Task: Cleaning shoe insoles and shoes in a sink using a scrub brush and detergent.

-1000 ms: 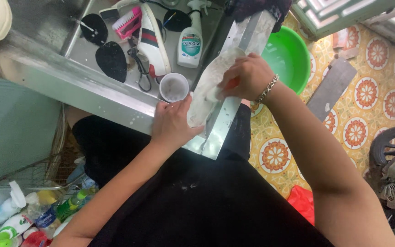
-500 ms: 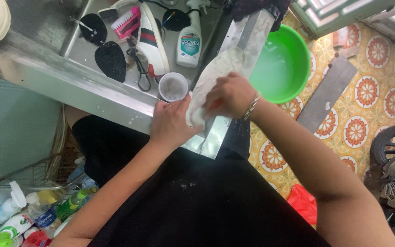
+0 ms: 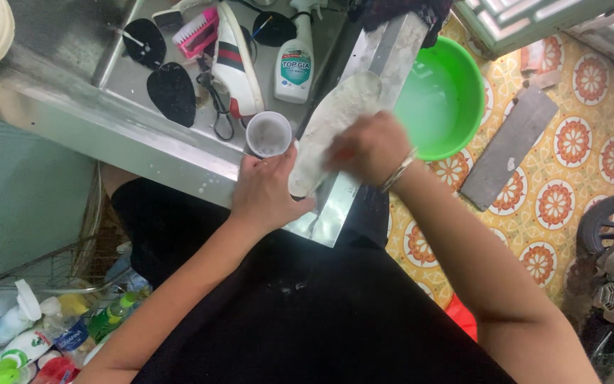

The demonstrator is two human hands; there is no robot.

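- Left hand (image 3: 268,190) clamped on the near end of a white shoe insole (image 3: 332,128), fingers curled round its edge.
- Right hand (image 3: 367,148) pressed on the insole's middle, blurred, fingers closed over something small and reddish; cannot tell what.
- Insole laid along the steel sink rim (image 3: 342,206).
- Just beside: white cup (image 3: 268,133).
- Farther off: spray bottle (image 3: 294,60), white sneaker (image 3: 234,60), pink brush (image 3: 197,32), green basin (image 3: 442,99).

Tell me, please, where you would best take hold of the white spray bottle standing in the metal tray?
Grip the spray bottle by its narrow neck just under the trigger head, coming from above; it stands upright, with a shoe crowding its left side.
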